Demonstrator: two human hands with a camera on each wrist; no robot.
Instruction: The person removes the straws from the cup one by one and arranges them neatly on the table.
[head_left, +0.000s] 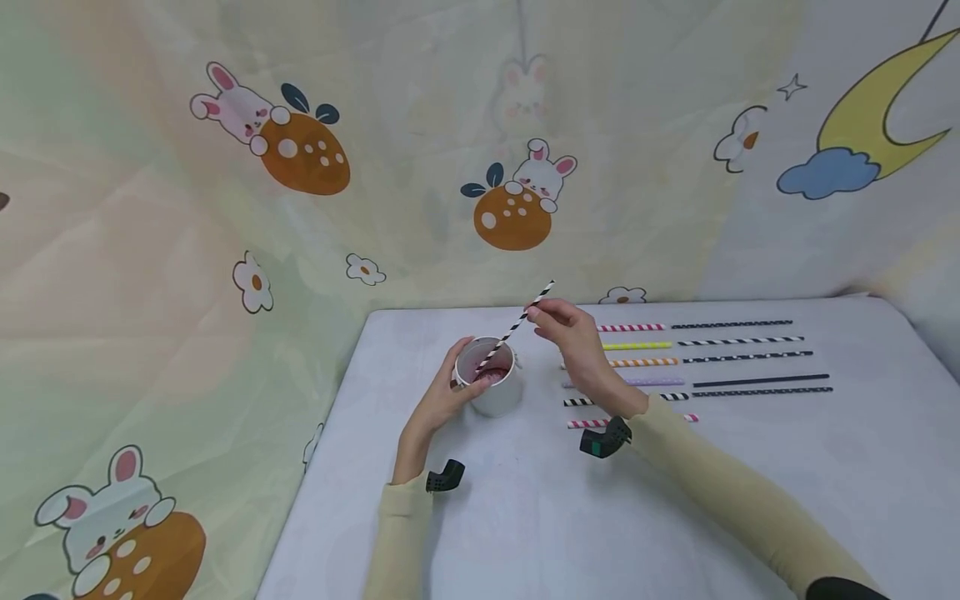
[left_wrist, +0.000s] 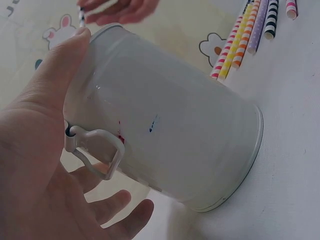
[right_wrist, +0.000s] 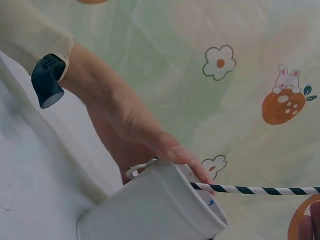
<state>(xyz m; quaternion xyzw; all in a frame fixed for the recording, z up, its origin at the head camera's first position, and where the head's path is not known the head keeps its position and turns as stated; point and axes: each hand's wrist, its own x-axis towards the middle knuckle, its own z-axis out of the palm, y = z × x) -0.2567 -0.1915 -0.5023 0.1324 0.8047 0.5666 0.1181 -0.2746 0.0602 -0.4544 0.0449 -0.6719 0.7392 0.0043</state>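
A small white metal pail [head_left: 498, 402] with a side handle [left_wrist: 112, 150] stands on the table. My left hand [head_left: 437, 406] holds it from the left side, the thumb near the rim and the other fingers spread around the far side. A black-and-white striped paper straw [head_left: 516, 325] slants up out of the pail, its lower end inside. My right hand [head_left: 583, 354] pinches that straw near its upper end, above and right of the pail. Inside the pail the surface looks reddish, with a blue mark [right_wrist: 211, 202] near the rim in the right wrist view.
Several paper straws lie in two columns on the white-covered table [head_left: 517, 533], right of the pail. The nearer column includes a yellow straw [head_left: 637, 346] and an orange-striped one [head_left: 645, 362], partly behind the right forearm; dark straws [head_left: 761, 380] lie farther right. A printed cloth [head_left: 420, 167] hangs behind.
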